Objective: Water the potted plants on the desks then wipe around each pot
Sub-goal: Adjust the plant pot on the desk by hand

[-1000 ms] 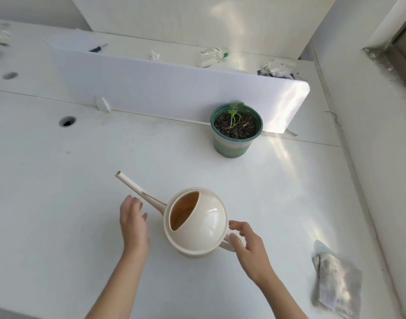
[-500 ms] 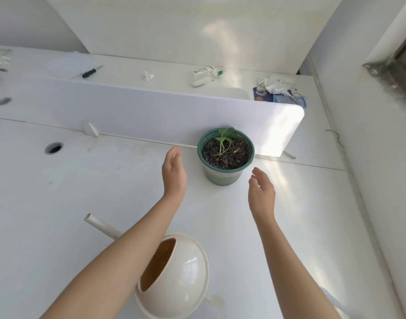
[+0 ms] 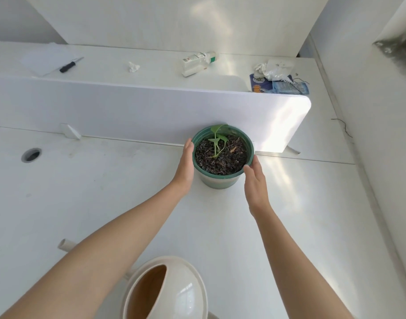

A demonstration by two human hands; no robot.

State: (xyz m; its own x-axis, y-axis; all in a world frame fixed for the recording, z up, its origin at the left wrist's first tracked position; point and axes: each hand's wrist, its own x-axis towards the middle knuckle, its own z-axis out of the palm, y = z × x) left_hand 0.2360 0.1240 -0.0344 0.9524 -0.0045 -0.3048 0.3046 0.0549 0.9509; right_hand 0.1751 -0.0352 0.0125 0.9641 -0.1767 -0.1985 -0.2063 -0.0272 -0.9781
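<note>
A green pot [image 3: 220,181] with dark soil and a small green seedling [image 3: 217,141] stands on the white desk [image 3: 93,192], against a white divider panel [image 3: 128,111]. My left hand [image 3: 185,165] presses flat on the pot's left side. My right hand [image 3: 255,183] holds its right side, thumb at the rim. Together they grip the pot. A cream watering can [image 3: 172,293] sits at the bottom edge between my forearms, and its spout tip [image 3: 65,244] pokes out left of my left arm.
A round cable hole [image 3: 31,154] lies in the desk at left. Behind the divider, the far desk holds a screwdriver [image 3: 70,65], a crumpled tissue [image 3: 133,66], a plastic bottle [image 3: 197,62] and crumpled packets [image 3: 278,77]. A wall [image 3: 381,134] runs along the right.
Both hands left the watering can, reached forward and closed on the sides of the pot. The view moved forward, so the can now sits at the bottom edge.
</note>
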